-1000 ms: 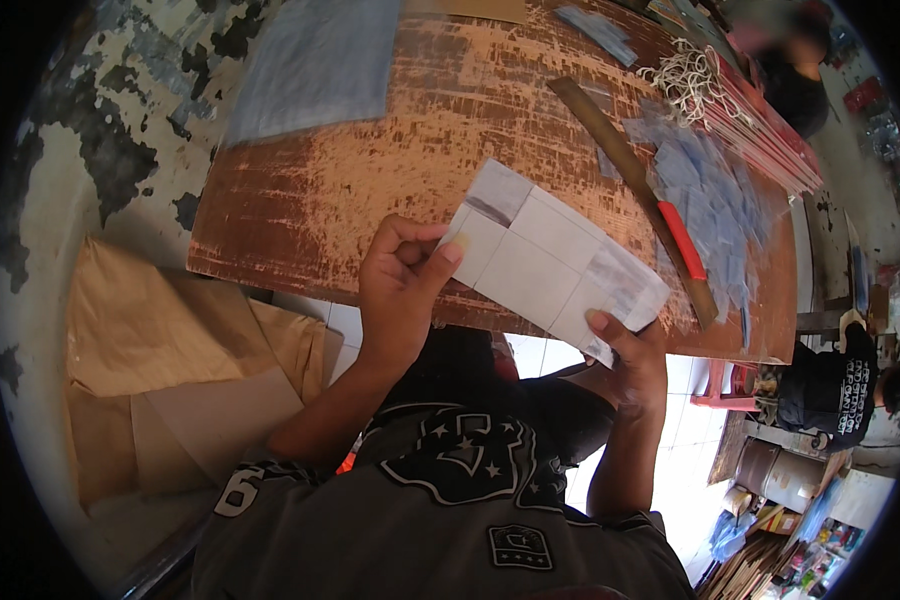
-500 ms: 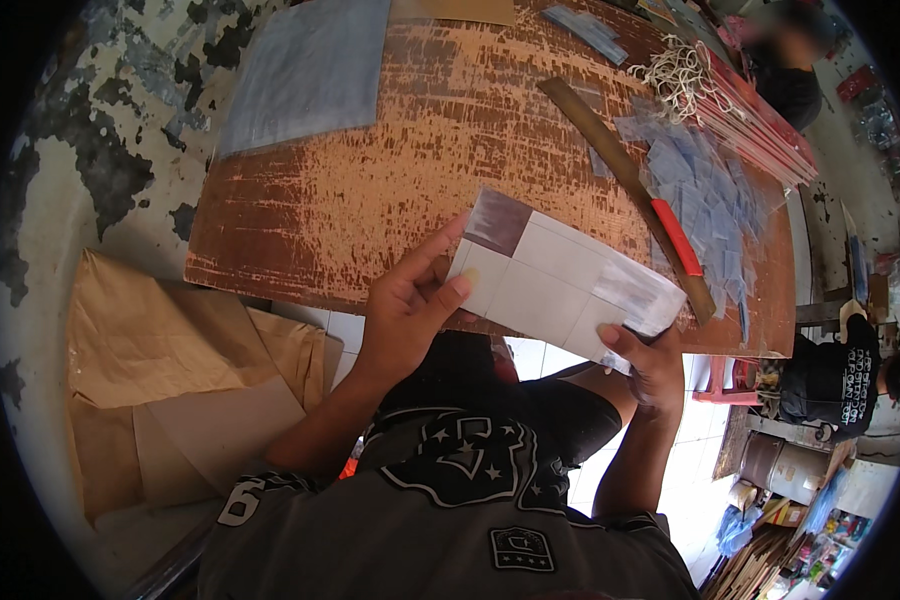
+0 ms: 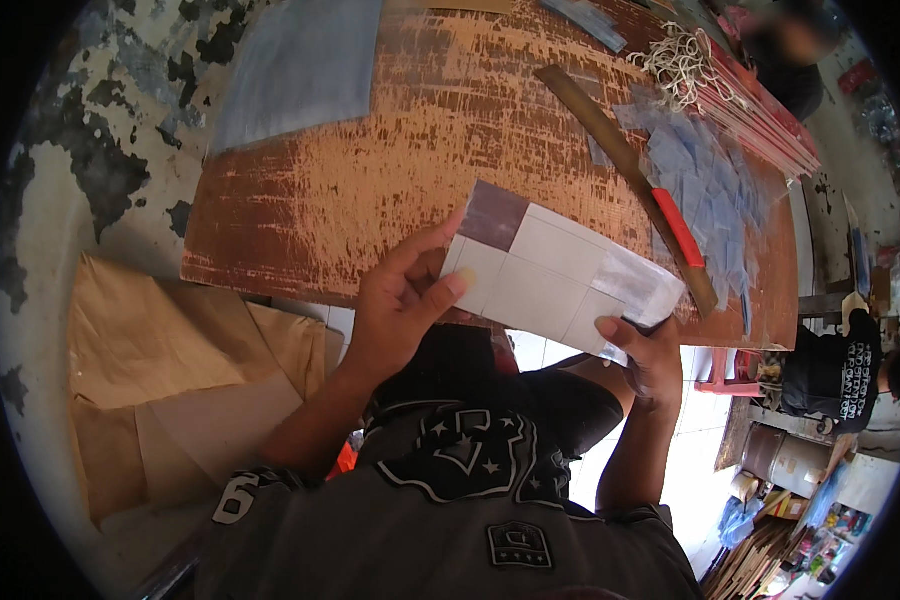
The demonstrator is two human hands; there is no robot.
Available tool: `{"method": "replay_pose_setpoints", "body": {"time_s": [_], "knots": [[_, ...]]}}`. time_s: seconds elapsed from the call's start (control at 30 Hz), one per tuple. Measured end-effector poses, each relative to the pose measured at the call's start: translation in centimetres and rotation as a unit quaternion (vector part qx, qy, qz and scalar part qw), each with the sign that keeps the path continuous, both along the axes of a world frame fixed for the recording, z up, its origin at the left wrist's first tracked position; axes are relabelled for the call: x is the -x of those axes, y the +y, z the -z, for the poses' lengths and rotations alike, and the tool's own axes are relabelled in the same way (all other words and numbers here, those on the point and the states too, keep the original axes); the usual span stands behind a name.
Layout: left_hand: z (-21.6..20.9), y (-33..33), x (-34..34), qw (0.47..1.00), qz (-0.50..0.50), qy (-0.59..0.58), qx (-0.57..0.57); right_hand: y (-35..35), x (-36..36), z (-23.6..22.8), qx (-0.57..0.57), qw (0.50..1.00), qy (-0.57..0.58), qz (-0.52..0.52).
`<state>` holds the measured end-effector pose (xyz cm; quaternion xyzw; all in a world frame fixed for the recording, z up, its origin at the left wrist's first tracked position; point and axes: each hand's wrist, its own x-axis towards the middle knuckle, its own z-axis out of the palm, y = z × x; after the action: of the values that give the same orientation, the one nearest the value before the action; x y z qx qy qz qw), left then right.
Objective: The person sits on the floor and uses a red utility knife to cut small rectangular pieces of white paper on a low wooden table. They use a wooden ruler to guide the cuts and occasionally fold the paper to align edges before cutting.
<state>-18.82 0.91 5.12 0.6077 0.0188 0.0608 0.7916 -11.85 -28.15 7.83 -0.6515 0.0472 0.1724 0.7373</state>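
Note:
A pale, flat rectangular sheet (image 3: 545, 285) is held up over the near edge of the table, tilted down toward the right. Thin lines divide it into squares; one corner square is dark purple-brown, and light glares off its right end. My left hand (image 3: 395, 305) grips the left end, thumb on the face and fingers mostly behind. At the lower right corner my right hand (image 3: 652, 358) pinches the sheet, thumb on top, its other fingers largely hidden. Beyond the sheet's right end, a red-handled cutter (image 3: 678, 228) rests beside a long brown strip (image 3: 610, 140).
The worn brown table (image 3: 370, 200) carries blue-grey plastic sheeting (image 3: 300, 75) at far left. Small bluish plastic pieces (image 3: 700, 185) lie heaped at right, near white cords (image 3: 682, 65) and pinkish-red strips (image 3: 765, 125). Brown paper (image 3: 170, 330) lies at left. Another person (image 3: 835, 370) is at far right.
The sheet has shifted very slightly left and upward in the picture, both hands still gripping it. Glare on its dark square has faded.

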Motion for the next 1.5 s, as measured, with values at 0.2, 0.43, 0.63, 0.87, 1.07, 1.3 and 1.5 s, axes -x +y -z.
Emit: {"method": "replay_pose_setpoints", "body": {"time_s": [0.2, 0.43, 0.63, 0.87, 1.07, 1.3, 1.5], "knots": [[-0.7, -0.6, -0.3, 0.995, -0.065, 0.001, 0.082, 0.9, -0.4, 1.1, 0.006, 0.999, -0.032, 0.007], [-2.0, -2.0, 0.0, 0.992, -0.112, -0.046, 0.04, 0.5, -0.2, 3.1, -0.044, 0.999, -0.016, 0.0], [-2.6, -2.7, 0.8, 0.987, -0.116, -0.109, -0.007, 0.0, 0.4, 3.6, -0.092, 0.996, 0.018, -0.003], [-2.5, -3.1, 0.8, 0.985, -0.119, -0.128, 0.011, -1.3, 0.3, 4.5, -0.12, 0.992, 0.036, -0.017], [-2.0, -2.8, 0.6, 0.989, -0.107, -0.102, 0.023, -0.5, 0.6, 4.2, -0.092, 0.995, -0.033, 0.023], [-3.4, -2.5, 0.1, 0.997, -0.062, -0.02, 0.035, -0.8, 0.7, 3.4, -0.072, 0.996, -0.04, 0.031], [-2.9, -2.9, 0.3, 0.997, -0.073, -0.024, 0.024, -0.4, 0.6, 2.6, -0.077, 0.996, -0.028, 0.032]]}}
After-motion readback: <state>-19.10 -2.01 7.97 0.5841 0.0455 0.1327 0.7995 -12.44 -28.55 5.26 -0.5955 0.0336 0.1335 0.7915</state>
